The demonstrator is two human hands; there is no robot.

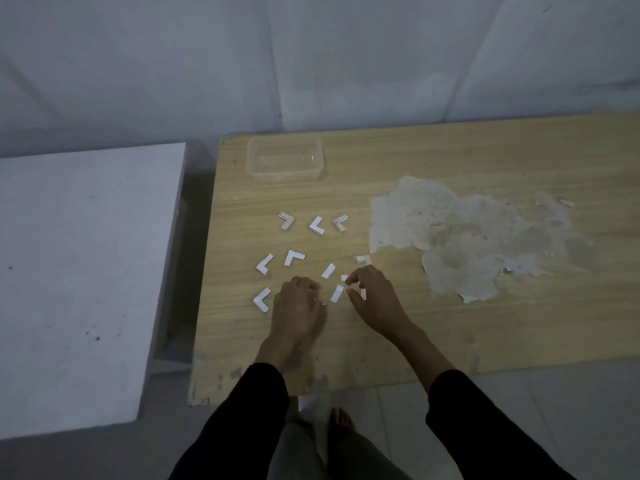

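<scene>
Several small white L-shaped pieces [317, 225] lie scattered on the wooden table [433, 327], with two straight white pieces [328, 270] among them. My left hand [297, 306] rests on the table beside them, fingers curled over a small white bit that is mostly hidden. My right hand [372, 299] pinches a white piece [346, 278] between thumb and fingers, just right of a straight white piece [336, 293].
A clear plastic container [284, 163] stands at the table's far left corner. A large patch of peeled veneer [467, 233] covers the table's right half. A white block [79, 289] stands left of the table, across a narrow gap. A draped white wall rises behind.
</scene>
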